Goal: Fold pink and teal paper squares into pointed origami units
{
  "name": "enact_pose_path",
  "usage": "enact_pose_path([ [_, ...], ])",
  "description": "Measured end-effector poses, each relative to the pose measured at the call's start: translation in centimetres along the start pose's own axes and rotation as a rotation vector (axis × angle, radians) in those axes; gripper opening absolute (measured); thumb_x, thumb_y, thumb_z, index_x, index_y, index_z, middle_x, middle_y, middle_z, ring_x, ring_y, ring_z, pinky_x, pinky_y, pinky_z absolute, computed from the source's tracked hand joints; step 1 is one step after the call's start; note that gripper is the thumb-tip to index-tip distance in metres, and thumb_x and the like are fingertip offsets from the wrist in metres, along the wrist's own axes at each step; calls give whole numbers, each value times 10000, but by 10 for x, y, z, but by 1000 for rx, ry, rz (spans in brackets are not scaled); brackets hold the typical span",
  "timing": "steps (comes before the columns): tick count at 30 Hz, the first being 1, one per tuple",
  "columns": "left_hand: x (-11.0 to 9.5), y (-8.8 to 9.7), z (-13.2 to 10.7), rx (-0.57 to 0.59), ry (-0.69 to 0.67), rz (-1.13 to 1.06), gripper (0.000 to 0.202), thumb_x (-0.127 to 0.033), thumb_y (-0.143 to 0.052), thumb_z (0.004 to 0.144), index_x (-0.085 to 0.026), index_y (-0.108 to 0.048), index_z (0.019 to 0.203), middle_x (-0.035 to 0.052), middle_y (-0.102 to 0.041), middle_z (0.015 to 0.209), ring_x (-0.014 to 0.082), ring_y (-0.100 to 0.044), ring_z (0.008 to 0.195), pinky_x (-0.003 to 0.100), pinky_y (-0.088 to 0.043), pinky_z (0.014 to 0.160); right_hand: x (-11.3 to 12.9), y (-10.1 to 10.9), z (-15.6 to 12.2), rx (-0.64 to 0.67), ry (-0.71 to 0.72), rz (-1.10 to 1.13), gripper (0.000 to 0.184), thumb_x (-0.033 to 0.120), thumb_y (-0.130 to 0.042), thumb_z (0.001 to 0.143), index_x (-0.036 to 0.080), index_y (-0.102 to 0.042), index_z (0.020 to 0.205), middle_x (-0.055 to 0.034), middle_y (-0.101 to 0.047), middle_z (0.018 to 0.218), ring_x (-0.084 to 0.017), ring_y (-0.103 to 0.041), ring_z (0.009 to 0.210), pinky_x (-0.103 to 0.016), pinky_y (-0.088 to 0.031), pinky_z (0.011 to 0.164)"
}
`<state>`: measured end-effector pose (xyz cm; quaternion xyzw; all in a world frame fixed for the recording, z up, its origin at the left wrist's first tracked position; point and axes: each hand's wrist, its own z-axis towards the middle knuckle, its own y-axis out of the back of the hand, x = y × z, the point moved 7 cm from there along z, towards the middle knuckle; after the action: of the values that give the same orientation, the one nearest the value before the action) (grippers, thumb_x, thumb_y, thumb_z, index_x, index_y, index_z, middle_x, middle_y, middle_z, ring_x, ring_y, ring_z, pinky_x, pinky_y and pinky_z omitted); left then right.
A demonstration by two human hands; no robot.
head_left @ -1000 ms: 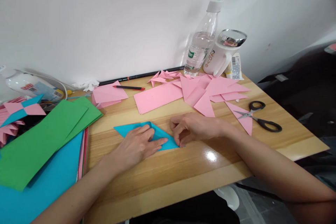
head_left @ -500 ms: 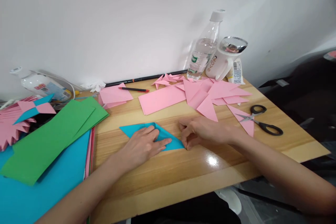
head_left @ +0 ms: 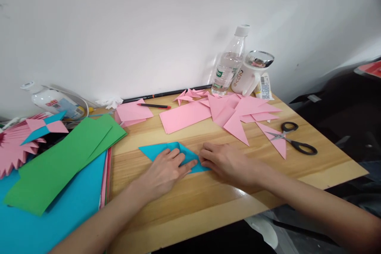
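A folded sheet of blue paper (head_left: 153, 150) lies on the wooden table in front of me, with a pointed tip to the left and a raised fold near its middle. My left hand (head_left: 166, 168) holds it down, fingers partly curled and the index finger stretched along the paper. At the paper's right end, my right hand (head_left: 218, 160) has its fingers bunched together on the edge. Those fingertips hide part of the right corner. Both hands touch the paper, and the index fingertip of the left is close to the right fingers.
Pink paper triangles (head_left: 235, 123) and a pink strip (head_left: 184, 116) lie behind my hands. Black-handled scissors (head_left: 302, 147) rest at the right. A water bottle (head_left: 228, 67) and white mug (head_left: 248, 77) stand by the wall. Green sheets (head_left: 65, 158) cover blue paper at left.
My right hand has slid left along the blue paper, from its right tip toward my left hand. My left hand stays on the paper. The view has shifted slightly.
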<state>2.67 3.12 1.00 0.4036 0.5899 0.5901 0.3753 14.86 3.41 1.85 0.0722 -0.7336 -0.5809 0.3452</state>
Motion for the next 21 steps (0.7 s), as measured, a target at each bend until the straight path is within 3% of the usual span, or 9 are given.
enact_pose_path([
  [6, 0, 0, 1, 9, -1, 21, 379, -190, -332, 980, -255, -468, 1328, 37, -570, 839, 200, -495, 787, 343, -369, 721, 2, -7, 10, -9, 4, -166, 183, 104, -412, 898, 141, -584, 951, -75, -555, 904, -143, -482, 681, -266, -214, 544],
  [12, 0, 2, 2, -29, 4, 11, 376, -234, -251, 1007, -249, -526, 1263, 39, -564, 826, 205, -482, 797, 330, -336, 675, -3, -7, 34, -48, -49, -182, 219, 220, -416, 954, 137, -584, 839, -62, -565, 856, -128, -485, 661, -265, -209, 541],
  [21, 1, 1, 2, -88, -4, 20, 350, -268, -296, 1004, -269, -535, 1259, 21, -543, 775, 180, -485, 735, 306, -321, 667, 2, 2, 64, -18, -130, -222, 252, 234, -385, 964, 146, -615, 910, -66, -613, 934, -146, -566, 705, -263, -235, 522],
])
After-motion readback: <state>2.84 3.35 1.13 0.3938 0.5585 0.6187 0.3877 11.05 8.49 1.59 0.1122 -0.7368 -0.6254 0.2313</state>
